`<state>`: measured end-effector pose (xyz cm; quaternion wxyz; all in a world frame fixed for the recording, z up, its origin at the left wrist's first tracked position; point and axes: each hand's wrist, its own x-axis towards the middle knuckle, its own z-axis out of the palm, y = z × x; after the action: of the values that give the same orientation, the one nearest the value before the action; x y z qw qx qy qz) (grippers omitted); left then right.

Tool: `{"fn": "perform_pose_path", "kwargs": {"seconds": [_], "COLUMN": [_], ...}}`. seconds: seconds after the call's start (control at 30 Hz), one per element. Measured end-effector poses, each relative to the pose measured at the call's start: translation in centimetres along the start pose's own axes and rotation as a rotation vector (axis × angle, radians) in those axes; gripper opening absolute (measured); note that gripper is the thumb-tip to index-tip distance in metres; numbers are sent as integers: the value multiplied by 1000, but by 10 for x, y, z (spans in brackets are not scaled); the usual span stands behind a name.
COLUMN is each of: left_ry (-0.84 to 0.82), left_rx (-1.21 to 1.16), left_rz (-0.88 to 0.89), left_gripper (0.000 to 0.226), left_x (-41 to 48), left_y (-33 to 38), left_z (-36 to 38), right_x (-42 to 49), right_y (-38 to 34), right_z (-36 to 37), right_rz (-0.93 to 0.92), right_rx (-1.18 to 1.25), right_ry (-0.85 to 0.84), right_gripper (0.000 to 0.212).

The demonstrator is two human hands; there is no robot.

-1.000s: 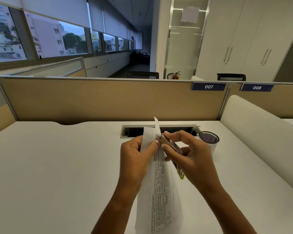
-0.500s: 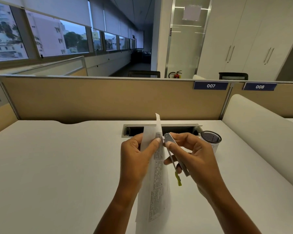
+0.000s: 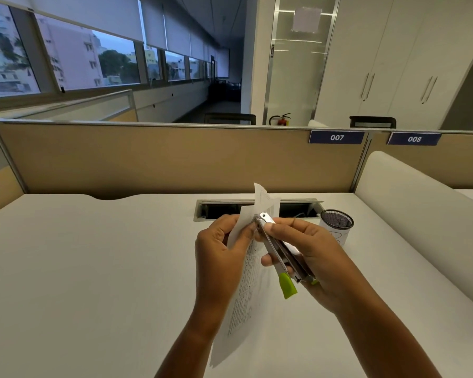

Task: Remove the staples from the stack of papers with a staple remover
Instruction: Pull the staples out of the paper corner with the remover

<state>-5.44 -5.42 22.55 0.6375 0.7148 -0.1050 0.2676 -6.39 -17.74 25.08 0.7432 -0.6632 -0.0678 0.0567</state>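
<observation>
the blue labels on the beige partition read "007" and "008". just before it, above the white desk, my left hand pinches the white printed papers; the print is too small to read. my right hand grips the silver metal staple remover with green handle tip, nose touching the papers' top.

Printed papers held upright, metal green-handled staple remover at top.

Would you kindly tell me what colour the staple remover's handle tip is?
Lime green, on the staple remover in the right hand; seen in the head view.
</observation>
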Motion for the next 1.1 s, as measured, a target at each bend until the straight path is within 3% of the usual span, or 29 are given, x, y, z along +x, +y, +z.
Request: {"fn": "perform_pose_path", "kwargs": {"seconds": [0.3,1.1], "left_ry": [87,146], "left_rx": [161,273], "left_rz": [140,163], "left_gripper": [18,19], "left_x": [-2,-4], "left_y": [-3,-8], "left_z": [3,2], "right_x": [1,7], "right_y": [1,4], "right_z": [2,3], "right_rz": [-28,-76], "right_rx": [-49,-98], "right_ry": [68,123], "right_gripper": [9,6]}}
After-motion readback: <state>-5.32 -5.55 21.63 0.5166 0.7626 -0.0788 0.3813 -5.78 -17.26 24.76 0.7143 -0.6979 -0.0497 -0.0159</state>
